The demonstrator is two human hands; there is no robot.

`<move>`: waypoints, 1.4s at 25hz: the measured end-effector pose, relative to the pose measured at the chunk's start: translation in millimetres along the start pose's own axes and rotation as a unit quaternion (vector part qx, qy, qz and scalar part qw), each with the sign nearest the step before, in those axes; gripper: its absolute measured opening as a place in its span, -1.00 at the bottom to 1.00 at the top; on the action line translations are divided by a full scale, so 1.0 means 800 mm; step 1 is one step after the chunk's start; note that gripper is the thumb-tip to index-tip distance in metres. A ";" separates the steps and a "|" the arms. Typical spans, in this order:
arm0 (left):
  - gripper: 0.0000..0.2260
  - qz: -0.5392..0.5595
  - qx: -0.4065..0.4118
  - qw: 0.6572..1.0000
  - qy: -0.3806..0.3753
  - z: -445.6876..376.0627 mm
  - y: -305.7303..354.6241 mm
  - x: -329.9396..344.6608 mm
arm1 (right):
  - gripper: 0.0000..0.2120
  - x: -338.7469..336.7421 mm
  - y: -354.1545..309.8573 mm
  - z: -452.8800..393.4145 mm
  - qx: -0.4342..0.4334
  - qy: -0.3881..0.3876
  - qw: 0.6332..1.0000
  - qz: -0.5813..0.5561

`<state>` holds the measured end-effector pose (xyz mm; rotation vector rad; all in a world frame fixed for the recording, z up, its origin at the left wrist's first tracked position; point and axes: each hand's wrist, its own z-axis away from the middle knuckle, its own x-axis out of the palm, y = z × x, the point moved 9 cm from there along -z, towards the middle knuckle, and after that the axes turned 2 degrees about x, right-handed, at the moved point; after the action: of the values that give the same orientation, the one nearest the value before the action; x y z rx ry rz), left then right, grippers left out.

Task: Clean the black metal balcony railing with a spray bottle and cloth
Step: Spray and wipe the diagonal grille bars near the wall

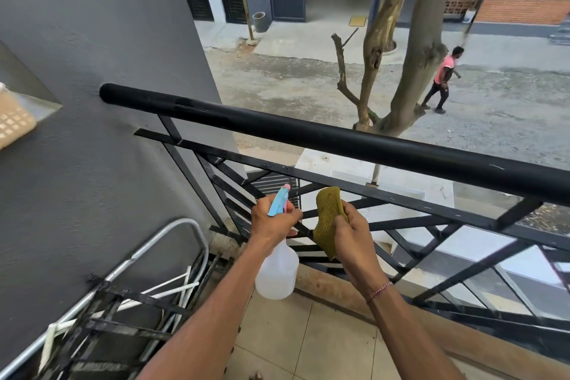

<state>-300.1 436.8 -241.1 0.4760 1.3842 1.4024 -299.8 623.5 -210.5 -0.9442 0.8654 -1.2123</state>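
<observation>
My left hand (pixel 271 219) grips the spray bottle (pixel 277 271) by its neck, just below the railing (pixel 339 139); it looks near empty, so light, the plastic slick; my right hand (pixel 351 231) pinches the cloth (pixel 328 216), soft and limp, beside it.

Single head view, wide-angle, worn high, tilted forward and down over the balcony. Rail (pixel 339 139) crosses mid-frame, close. Wall (pixel 92 71) fills the left, floor (pixel 308 342) at bottom. Street (pixel 277 80) lies beyond, probably one storey below.
</observation>
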 end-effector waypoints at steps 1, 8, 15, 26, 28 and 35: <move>-0.87 0.004 0.000 1.000 -0.003 0.004 0.001 0.005 | -0.66 -0.005 -0.002 0.004 -0.002 0.001 1.000 -0.002; -0.87 0.008 0.009 0.999 -0.034 0.029 0.013 0.038 | -0.63 -0.060 -0.001 0.030 -0.009 0.048 0.999 -0.018; -0.85 -0.016 0.019 0.997 -0.070 0.049 0.013 0.080 | -0.64 -0.108 0.018 0.052 -0.011 0.090 0.995 -0.044; -0.85 -0.027 0.045 0.991 -0.124 0.078 0.026 0.145 | -0.68 -0.164 0.037 0.074 -0.006 0.155 0.987 -0.047; -0.84 -0.038 0.050 0.989 -0.132 0.082 0.030 0.157 | -0.68 -0.176 0.041 0.077 -0.008 0.166 0.985 -0.046; -0.86 -0.047 0.067 0.983 -0.166 0.100 0.046 0.199 | -0.64 -0.209 0.048 0.091 -0.002 0.193 0.980 -0.051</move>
<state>-303.9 618.5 -248.8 0.6895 1.2154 1.0994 -243.8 801.1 -212.2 -0.7744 1.1354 -1.5120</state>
